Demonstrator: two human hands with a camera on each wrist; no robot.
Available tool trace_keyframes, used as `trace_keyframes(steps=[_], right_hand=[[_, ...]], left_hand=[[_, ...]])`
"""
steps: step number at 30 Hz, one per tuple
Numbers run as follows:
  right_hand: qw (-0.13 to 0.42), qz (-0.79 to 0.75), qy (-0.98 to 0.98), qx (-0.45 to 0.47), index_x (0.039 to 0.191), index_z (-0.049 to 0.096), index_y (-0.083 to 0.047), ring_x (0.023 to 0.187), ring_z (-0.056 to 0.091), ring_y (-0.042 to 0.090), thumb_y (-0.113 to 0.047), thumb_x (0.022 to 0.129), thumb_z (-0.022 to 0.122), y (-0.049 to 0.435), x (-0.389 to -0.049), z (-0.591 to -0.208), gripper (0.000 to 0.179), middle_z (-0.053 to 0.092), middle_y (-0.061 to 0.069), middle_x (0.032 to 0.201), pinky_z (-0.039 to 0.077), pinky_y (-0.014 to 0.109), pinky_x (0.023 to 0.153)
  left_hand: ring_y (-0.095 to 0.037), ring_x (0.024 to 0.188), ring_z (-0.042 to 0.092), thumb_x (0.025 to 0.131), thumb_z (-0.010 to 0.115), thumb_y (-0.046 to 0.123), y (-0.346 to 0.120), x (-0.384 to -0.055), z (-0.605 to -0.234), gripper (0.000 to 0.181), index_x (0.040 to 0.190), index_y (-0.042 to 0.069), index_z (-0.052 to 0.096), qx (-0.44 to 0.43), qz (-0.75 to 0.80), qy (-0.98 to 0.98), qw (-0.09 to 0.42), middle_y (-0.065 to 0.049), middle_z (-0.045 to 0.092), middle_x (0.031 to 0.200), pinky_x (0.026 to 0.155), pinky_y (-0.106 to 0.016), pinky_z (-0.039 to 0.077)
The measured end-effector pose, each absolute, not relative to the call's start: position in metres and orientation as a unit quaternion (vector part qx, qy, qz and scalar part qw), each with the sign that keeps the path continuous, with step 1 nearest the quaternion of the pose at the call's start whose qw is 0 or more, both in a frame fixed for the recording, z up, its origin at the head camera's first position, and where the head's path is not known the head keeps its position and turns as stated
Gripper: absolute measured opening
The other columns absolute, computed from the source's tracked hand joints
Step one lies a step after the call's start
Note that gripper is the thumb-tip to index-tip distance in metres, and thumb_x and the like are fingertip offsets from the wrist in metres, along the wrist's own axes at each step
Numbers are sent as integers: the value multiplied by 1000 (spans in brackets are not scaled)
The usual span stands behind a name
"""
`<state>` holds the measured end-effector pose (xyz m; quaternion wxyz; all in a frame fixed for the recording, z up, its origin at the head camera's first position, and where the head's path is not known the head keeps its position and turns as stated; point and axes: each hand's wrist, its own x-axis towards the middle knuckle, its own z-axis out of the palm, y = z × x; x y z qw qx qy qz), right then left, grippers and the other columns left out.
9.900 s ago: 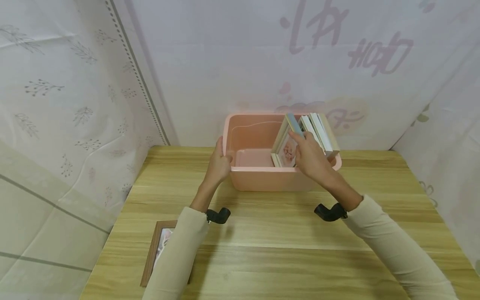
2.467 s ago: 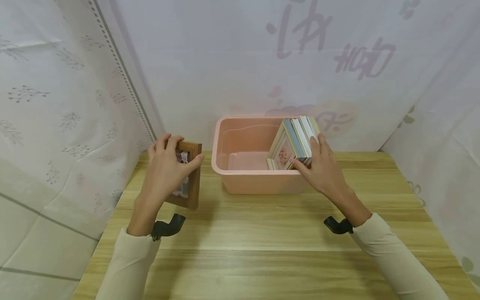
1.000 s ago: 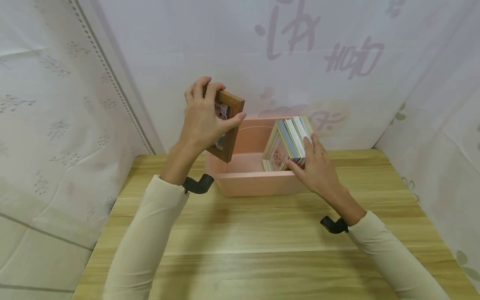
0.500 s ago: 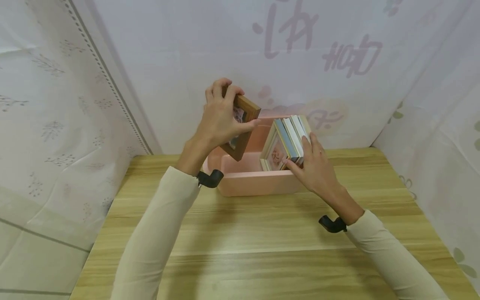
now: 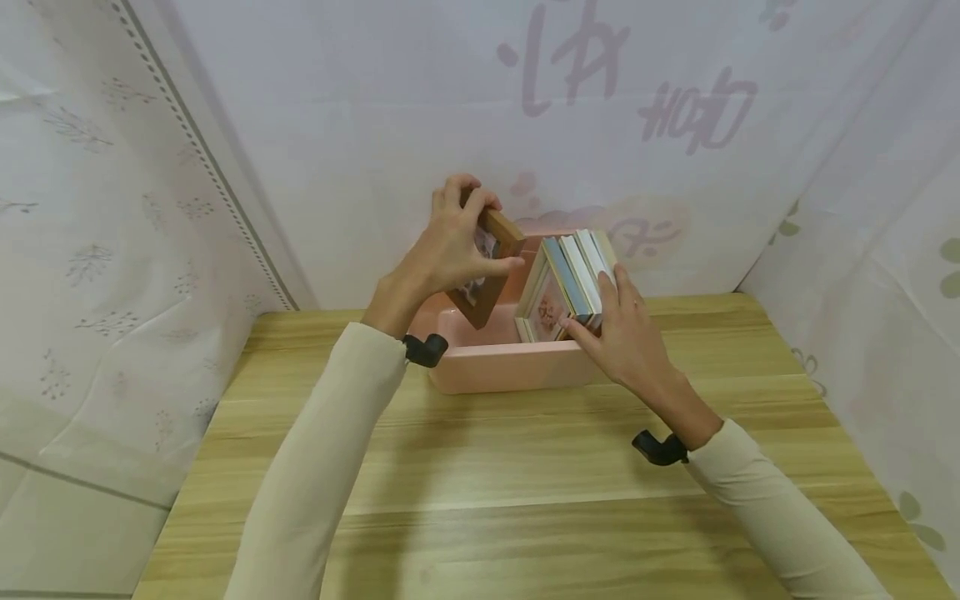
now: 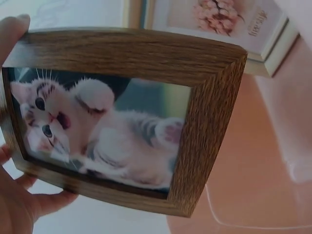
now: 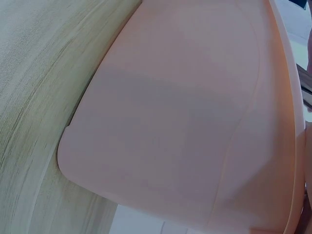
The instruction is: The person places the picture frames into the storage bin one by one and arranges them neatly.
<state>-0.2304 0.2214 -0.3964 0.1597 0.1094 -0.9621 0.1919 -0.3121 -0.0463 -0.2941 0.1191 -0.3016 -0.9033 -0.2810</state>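
Note:
My left hand (image 5: 450, 246) grips a brown wooden picture frame (image 5: 493, 298) by its edges, tilted over the left part of a pink plastic bin (image 5: 517, 369). The left wrist view shows a kitten photo (image 6: 107, 126) inside the frame. Several picture frames (image 5: 567, 279) with pale and blue edges lean side by side in the bin's right part; the front one bears a pink flower picture (image 6: 219, 17). Thumb and fingers of my right hand (image 5: 626, 337) hold this row at its near upper corner. In the right wrist view the bin's outer wall (image 7: 170, 122) hides most of that hand.
The bin stands on a wood-grain table (image 5: 525, 483), close to its back edge. A printed white cloth (image 5: 360, 125) hangs behind the table, with more cloth at both sides. Each wrist carries a black camera mount (image 5: 660, 448).
My left hand picked up the brown frame from the table's left side and carried it right over the bin, lately lowering it slightly. My right hand keeps its hold on the row.

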Motion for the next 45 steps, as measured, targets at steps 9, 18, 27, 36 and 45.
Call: trace_keyframes(steps=[9,18,27,36,45], right_hand=[[148,188,-965,105,152,26,6,139,30,53,-56,94,57,222,-229,-396,91,17,31,159,40,69,98],[148,187,-965,108,152,26,6,139,30,53,-57,94,56,223,-228,-397,91,18,31,159,37,68,103],[159,186,-962,117,151,27,6,137,33,54,-56,93,58,222,-227,-398,90,20,33,157,38,67,102],[157,188,-963,111,152,26,5,138,32,53,-57,93,58,222,-228,-397,91,19,31,158,38,67,103],[155,196,-962,111,152,26,3,139,31,52,-59,92,57,223,-229,-395,92,19,30,159,39,67,102]], left_hand=[[-34,134,24,73,80,56,-39,-325,-304,70,122,16,51,-349,-262,-896,82,-12,24,147,96,-49,47],[-36,130,25,73,81,51,-27,-332,-312,69,124,15,50,-377,-249,-891,34,-11,24,143,98,-47,44],[-33,132,25,76,78,57,-16,-333,-318,78,137,20,48,-376,-196,-905,-30,-9,21,146,95,-48,46],[-34,129,33,77,74,62,-8,-330,-323,81,139,18,46,-385,-95,-917,-48,-8,26,142,97,-46,44],[-32,124,36,79,73,62,2,-330,-321,64,121,18,52,-400,-37,-913,-67,-7,27,140,92,-40,46]])
